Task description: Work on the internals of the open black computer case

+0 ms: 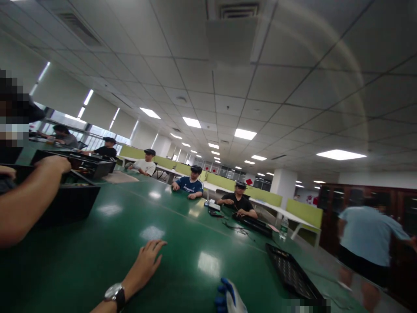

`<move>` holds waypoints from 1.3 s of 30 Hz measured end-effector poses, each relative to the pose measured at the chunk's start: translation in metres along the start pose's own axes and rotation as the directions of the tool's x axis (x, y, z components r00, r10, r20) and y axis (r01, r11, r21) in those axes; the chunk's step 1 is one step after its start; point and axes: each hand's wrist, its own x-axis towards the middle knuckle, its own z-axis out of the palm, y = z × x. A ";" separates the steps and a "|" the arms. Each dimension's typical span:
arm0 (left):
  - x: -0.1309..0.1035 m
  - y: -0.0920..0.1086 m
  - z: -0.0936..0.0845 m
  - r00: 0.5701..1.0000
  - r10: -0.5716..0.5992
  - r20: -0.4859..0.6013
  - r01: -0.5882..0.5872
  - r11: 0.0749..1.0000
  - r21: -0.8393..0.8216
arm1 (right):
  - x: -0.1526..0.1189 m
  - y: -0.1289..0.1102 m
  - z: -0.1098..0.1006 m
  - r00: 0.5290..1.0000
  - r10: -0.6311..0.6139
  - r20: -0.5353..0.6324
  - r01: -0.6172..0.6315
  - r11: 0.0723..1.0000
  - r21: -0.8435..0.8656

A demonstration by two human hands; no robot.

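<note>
My left hand (146, 261), with a wristwatch (115, 295) on the wrist, lies flat on the shiny green table (182, 226). Its fingers are apart and it holds nothing. At the bottom edge a blue-and-white glove (228, 299) pokes into view just right of that hand. I cannot tell whether my right hand is inside it or what it holds. A black keyboard-like tray (289, 274) lies to the right of the glove, apart from both.
A co-worker's arm (29, 195) at the left rests on an open black case (74, 191). Several people sit along the table's far side with cables and devices (241, 224). A water bottle (284, 228) stands near the right edge. A person in a light blue shirt (368, 239) walks at the right.
</note>
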 end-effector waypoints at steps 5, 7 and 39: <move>-0.022 -0.020 -0.015 0.999 -0.021 0.027 0.022 1.000 -0.013 | -0.003 -0.016 -0.011 1.000 0.014 -0.017 -0.018 0.968 -0.250; -0.022 -0.020 -0.018 0.998 -0.057 0.015 0.057 0.998 0.001 | -0.005 -0.024 -0.012 1.000 0.004 -0.024 -0.012 0.944 -0.331; -0.178 0.067 -0.089 0.933 -0.306 0.188 0.250 0.929 0.272 | -0.177 -0.080 0.009 0.944 -0.218 0.246 0.323 0.475 -0.818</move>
